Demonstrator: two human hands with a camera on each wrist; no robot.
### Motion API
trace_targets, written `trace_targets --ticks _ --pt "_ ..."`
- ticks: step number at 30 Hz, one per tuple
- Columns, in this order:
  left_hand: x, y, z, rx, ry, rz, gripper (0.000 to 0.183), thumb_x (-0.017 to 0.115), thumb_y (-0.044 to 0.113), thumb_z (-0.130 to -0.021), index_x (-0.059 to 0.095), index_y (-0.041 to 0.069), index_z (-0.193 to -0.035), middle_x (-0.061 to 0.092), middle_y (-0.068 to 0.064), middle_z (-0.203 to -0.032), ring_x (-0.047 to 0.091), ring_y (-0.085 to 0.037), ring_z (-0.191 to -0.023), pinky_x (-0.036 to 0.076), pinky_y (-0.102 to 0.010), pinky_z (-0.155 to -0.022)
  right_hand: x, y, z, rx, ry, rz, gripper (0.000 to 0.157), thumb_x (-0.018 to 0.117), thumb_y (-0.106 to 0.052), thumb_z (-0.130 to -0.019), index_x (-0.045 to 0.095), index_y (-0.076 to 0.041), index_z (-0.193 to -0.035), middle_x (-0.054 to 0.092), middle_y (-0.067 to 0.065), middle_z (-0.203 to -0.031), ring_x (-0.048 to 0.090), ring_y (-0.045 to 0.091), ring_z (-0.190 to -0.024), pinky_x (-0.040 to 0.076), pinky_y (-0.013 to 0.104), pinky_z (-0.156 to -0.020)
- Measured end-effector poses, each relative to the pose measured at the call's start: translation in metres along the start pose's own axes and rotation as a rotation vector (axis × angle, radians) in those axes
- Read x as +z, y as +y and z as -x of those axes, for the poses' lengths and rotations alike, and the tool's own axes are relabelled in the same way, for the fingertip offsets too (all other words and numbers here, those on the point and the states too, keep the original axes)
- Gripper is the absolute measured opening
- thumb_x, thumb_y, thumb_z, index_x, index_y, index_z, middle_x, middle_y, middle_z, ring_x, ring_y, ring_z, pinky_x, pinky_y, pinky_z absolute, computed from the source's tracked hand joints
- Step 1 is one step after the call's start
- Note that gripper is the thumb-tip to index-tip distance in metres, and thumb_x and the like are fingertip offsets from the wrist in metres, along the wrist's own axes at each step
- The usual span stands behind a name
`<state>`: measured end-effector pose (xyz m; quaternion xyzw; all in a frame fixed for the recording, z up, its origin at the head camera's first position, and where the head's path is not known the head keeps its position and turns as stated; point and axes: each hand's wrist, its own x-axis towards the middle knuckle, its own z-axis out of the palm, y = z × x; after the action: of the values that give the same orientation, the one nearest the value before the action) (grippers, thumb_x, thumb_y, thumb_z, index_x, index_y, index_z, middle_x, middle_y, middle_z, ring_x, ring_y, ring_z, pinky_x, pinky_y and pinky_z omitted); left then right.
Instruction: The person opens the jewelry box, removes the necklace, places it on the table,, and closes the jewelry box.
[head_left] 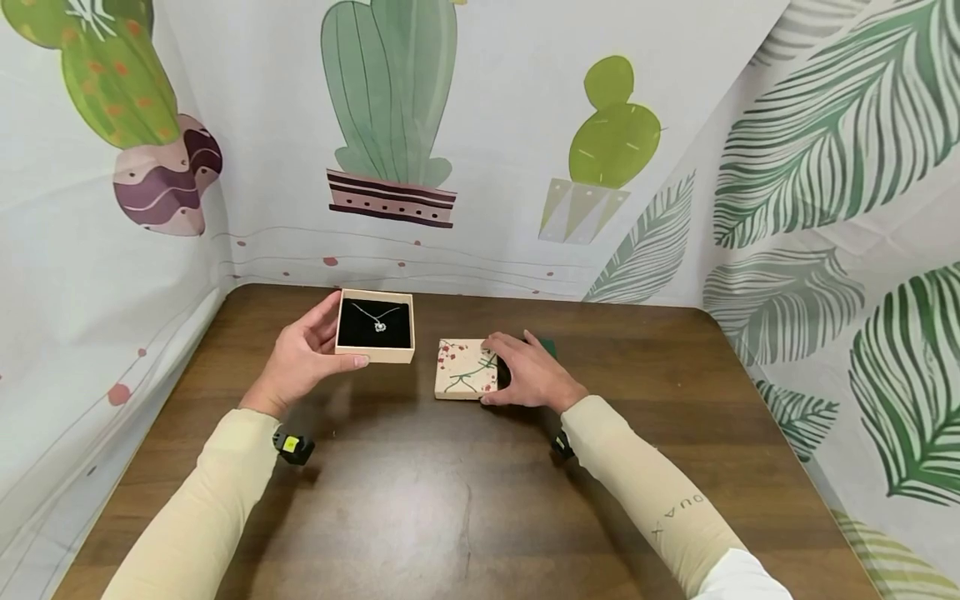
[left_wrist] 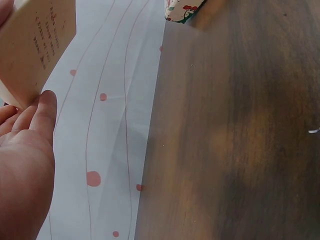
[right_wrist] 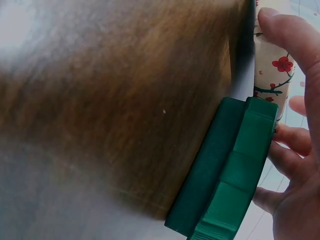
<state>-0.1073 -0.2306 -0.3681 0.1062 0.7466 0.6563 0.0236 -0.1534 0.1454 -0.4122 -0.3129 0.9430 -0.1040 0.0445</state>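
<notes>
In the head view my left hand [head_left: 298,360] grips a small cream jewelry box [head_left: 375,356] by its left side, thumb along the near edge. The box has no lid on and is tilted toward me. Inside it, a silver necklace [head_left: 379,326] with a small pendant lies on a black pad [head_left: 390,337]. The left wrist view shows the box's printed underside [left_wrist: 47,42]. My right hand [head_left: 534,372] holds the cream box lid [head_left: 459,367], printed with red blossoms, between thumb and fingers. Beneath that hand, beside the lid, is a dark green object [right_wrist: 230,172], mostly hidden in the head view.
A brown wooden table [head_left: 375,492] lies under both hands. Behind it and along the sides hangs a white cloth [head_left: 495,208] printed with cacti and leaves. Each wrist wears a small black camera [head_left: 294,446].
</notes>
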Motion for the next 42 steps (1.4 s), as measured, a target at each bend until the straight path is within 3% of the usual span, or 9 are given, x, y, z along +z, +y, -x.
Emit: trace_targets --ticks 12,20,29,37,42 --pt "0.0012 -0.0061 -0.0010 0.018 0.002 -0.037 0.104 0.085 -0.003 -0.081 0.026 0.009 -0.166 0.038 -0.021 -0.166 0.054 0.010 -0.127 0.047 -0.007 -0.099 0.0032 0.0010 -0.0025 0.012 -0.009 0.020 0.089 0.084 -0.061 -0.079 0.052 -0.015 -0.149 0.053 0.008 -0.155 0.047 0.023 -0.148 0.024 0.068 -0.125" --pt "0.0010 -0.0062 -0.0011 0.005 0.000 -0.053 0.104 0.086 0.001 -0.082 0.026 0.011 -0.166 0.038 -0.017 -0.167 0.052 0.004 -0.133 0.046 -0.007 -0.100 0.0030 -0.0016 -0.0023 0.047 -0.046 0.024 0.093 0.083 -0.062 -0.079 0.048 -0.017 -0.152 0.049 0.008 -0.160 0.034 0.026 -0.158 0.020 0.066 -0.127" --pt "0.0011 -0.0058 -0.0016 -0.009 -0.003 -0.060 0.105 0.087 0.002 -0.082 0.026 0.012 -0.166 0.036 -0.017 -0.168 0.050 -0.009 -0.143 0.044 -0.007 -0.102 0.0023 -0.0044 -0.0028 0.066 -0.080 0.050 0.096 0.083 -0.065 -0.079 0.046 -0.017 -0.155 0.046 0.007 -0.163 0.029 0.026 -0.160 0.015 0.068 -0.127" --pt "0.0020 -0.0086 -0.0026 0.003 -0.010 -0.026 0.106 0.086 -0.002 -0.080 0.025 0.010 -0.166 0.036 -0.018 -0.168 0.052 0.005 -0.133 0.046 -0.008 -0.101 0.0018 -0.0052 -0.0015 0.071 -0.113 0.056 0.105 0.080 -0.071 -0.077 0.042 -0.018 -0.159 0.036 0.008 -0.169 0.021 0.027 -0.163 0.013 0.069 -0.127" --pt "0.0020 -0.0089 -0.0028 0.008 -0.013 -0.019 0.106 0.086 -0.003 -0.080 0.025 0.009 -0.166 0.036 -0.019 -0.168 0.052 0.005 -0.133 0.047 -0.008 -0.101 -0.0018 -0.0066 -0.0001 0.057 -0.113 0.049 0.109 0.077 -0.074 -0.076 0.038 -0.018 -0.161 0.026 0.009 -0.174 0.015 0.026 -0.164 0.011 0.068 -0.128"
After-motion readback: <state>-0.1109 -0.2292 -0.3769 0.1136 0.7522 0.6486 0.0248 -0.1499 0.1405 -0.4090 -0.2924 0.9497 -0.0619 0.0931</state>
